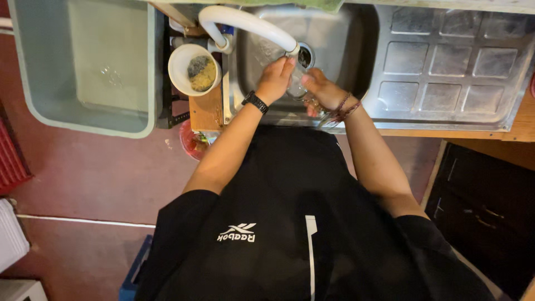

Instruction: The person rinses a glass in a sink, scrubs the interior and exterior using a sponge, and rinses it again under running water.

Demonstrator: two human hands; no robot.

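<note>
Near the top centre of the frame, under the white curved tap spout [251, 23] above the steel sink basin [334, 39], both the left hand [275, 79] and right hand [319, 88] grip a small clear glass [297, 86] between them, its long axis tilted toward the spout.

Floor [100, 178]: dull reddish-brown, with one pale line running across at lower left. Steel sink [334, 39] with a ribbed draining board [446, 61], set in a wooden surface [205, 111]. White curved tap [251, 22] above the basin. Large grey-green plastic tub [83, 67] at left. Dark cabinet [485, 212] below right. Red slatted item [10, 161] at far left edge. Lighting warm, dim.
</note>
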